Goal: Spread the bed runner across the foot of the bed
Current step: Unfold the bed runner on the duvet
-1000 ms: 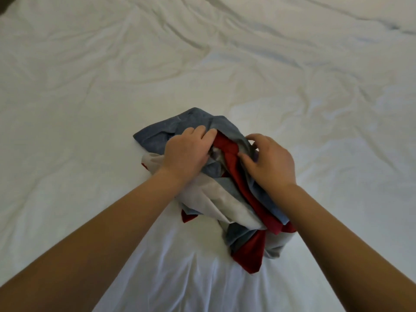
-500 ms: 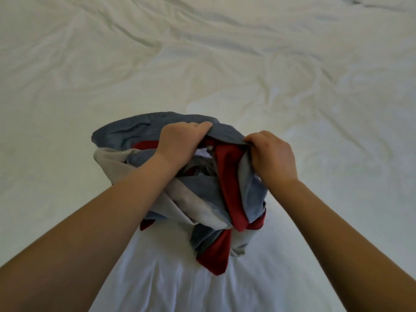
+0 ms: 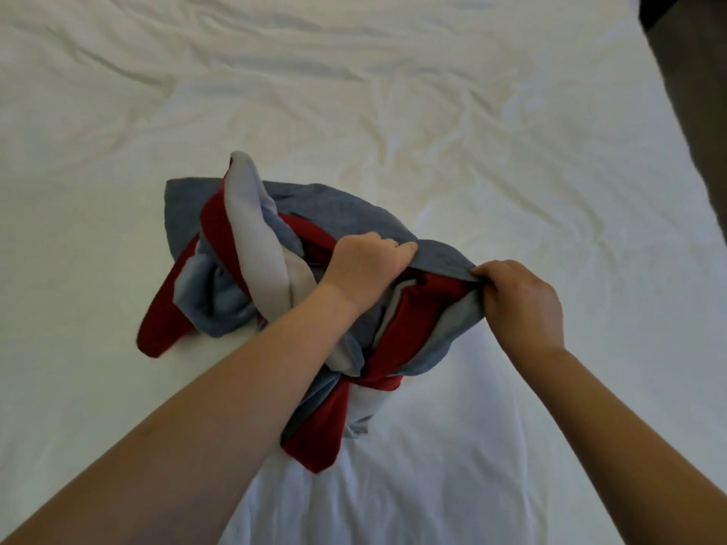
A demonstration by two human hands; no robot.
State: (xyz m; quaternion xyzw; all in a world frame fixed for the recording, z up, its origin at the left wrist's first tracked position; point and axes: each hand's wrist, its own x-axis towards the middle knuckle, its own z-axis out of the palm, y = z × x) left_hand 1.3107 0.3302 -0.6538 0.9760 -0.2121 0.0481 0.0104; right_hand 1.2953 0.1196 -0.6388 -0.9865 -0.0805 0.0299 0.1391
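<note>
The bed runner (image 3: 338, 218) is a bunched strip of blue-grey, red and pale grey cloth, lying crumpled on the white bed (image 3: 393, 112) in the middle of the head view. My left hand (image 3: 369, 265) grips the blue-grey top edge near its middle, fingers curled over it. My right hand (image 3: 519, 300) pinches the same edge at its right corner. A twisted loop of red and pale cloth lies out to the left, and a red tail hangs toward me between my forearms.
Wrinkled white sheet stretches around the runner on all sides. The bed's right edge (image 3: 692, 198) runs diagonally at the upper right, with dark floor (image 3: 692, 72) beyond it.
Both hands have pulled apart along the blue-grey edge, the right hand moving right. The runner has opened wider and a twisted section has flopped out to the left.
</note>
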